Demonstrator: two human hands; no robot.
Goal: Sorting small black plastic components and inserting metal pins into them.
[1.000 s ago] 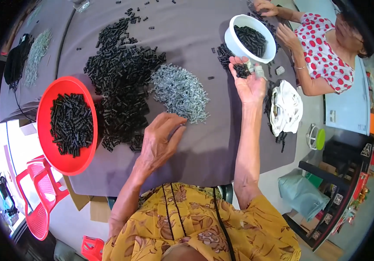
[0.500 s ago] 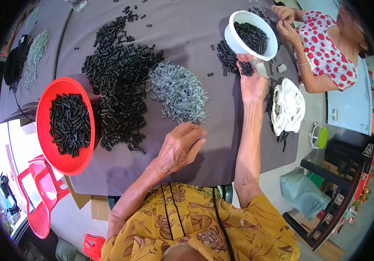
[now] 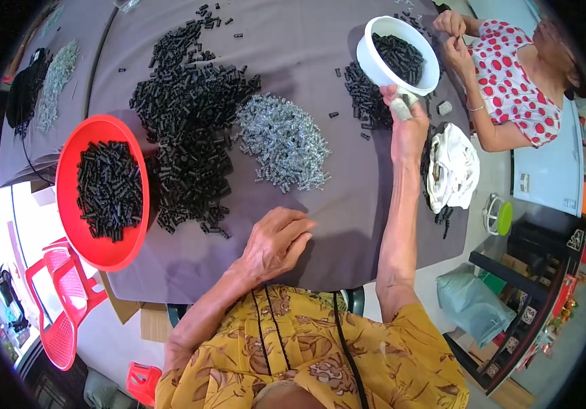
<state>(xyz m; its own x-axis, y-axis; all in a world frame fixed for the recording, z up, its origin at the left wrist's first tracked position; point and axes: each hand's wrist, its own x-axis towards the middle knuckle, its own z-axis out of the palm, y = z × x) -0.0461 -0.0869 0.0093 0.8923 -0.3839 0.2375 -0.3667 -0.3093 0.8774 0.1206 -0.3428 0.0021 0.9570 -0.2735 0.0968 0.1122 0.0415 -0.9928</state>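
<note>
Grey-clothed desk (image 3: 347, 225) carries black pieces (image 3: 194, 102) and clear parts (image 3: 283, 143) in separate piles, apparently keeping kinds apart. Right hand (image 3: 412, 136) reaches the near rim of the white bowl (image 3: 368, 71); left hand (image 3: 276, 242) curls loosely, near side. Contents of either grip cannot be told.

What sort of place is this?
Possibly a home or small workroom: a cloth-covered table bears heaps of small black parts and what look like metal springs, with a red plastic chair nearby.
</note>
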